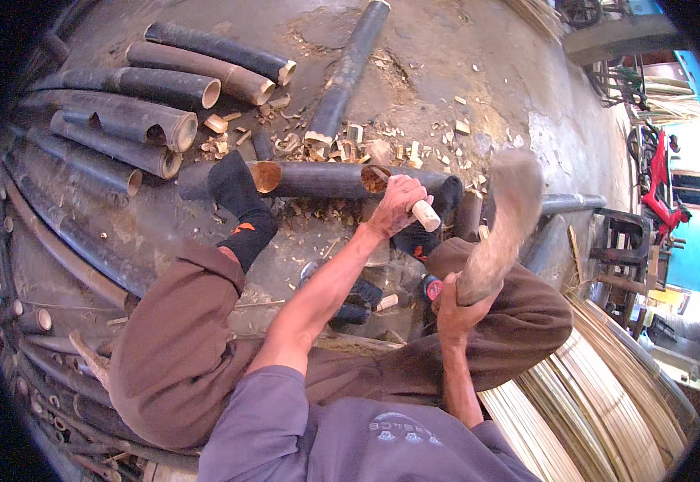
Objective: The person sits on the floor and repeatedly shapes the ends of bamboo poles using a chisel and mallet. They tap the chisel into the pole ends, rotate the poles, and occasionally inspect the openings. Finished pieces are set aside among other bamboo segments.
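Observation:
My left hand (399, 205) is closed around a chisel with a pale wooden handle (425, 215). The chisel's blade points into a rough-edged hole (375, 177) in a dark bamboo tube (318, 180) lying crosswise on the floor. Another cut opening (266, 177) shows farther left on the same tube. Over my right thigh, my right hand (461, 312) grips a curved wooden club (495, 241), held raised and apart from the chisel. Its upper end is smeared by motion. My feet in black socks (237, 193) rest against the tube on either side of the holes.
Several dark bamboo tubes (133, 83) lie at the left, some notched. One more tube (350, 72) points away from me. Wood chips (414, 153) litter the floor. Bundled bamboo strips (607, 386) lie at the right, near a dark plastic chair (622, 241).

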A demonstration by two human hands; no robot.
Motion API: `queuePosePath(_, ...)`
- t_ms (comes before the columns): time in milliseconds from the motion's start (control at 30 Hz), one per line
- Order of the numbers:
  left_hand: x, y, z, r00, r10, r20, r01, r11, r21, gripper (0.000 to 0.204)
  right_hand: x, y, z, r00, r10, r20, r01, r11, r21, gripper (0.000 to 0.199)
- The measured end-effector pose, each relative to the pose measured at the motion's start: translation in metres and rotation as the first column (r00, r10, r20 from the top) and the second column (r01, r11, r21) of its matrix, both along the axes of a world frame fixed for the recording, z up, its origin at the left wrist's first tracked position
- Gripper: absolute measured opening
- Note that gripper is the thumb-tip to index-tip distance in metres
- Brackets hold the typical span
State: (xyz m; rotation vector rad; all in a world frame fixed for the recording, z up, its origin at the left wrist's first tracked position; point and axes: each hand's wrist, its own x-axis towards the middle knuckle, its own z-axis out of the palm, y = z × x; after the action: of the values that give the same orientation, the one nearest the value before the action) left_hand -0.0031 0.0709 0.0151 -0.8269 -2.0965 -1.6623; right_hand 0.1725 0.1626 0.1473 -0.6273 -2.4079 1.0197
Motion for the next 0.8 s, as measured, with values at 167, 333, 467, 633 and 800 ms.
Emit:
queuePosePath(167, -0.002, -0.004, -0.014, 0.999, 0.005, -0.047, -0.003, 0.999, 0.035, 0.019, -0.016, -0.025, -0.011, 0.943, 0.113, 0.313, -0.093, 0.993, -0.079, 0.072)
queuePosePath(333, -0.011, 0.005, -0.008, 0.999, 0.032, 0.007, -0.032, 0.997, 0.075, 0.022, -0.012, -0.007, -0.02, 0.995, -0.003, 0.1, 0.01, 0.997, -0.07, 0.072)
queuePosePath(467, -0.027, 0.003, -0.009, 0.998, 0.057, 0.039, -0.062, 0.987, 0.147, 0.019, -0.059, -0.009, 0.006, 0.955, 0.174, 0.239, -0.164, 0.985, -0.062, 0.065)
queuePosePath(633, -0.039, 0.011, -0.008, 0.984, 0.078, 0.159, -0.092, 0.993, 0.08, 0.016, -0.081, -0.001, 0.009, 0.974, 0.201, 0.107, -0.21, 0.974, 0.083, 0.063)
queuePosePath(800, -0.053, 0.011, -0.003, 0.925, 0.229, 0.304, -0.285, 0.946, 0.156, 0.014, -0.114, 0.016, 0.033, 0.937, 0.244, 0.251, -0.299, 0.93, 0.215, 0.06)
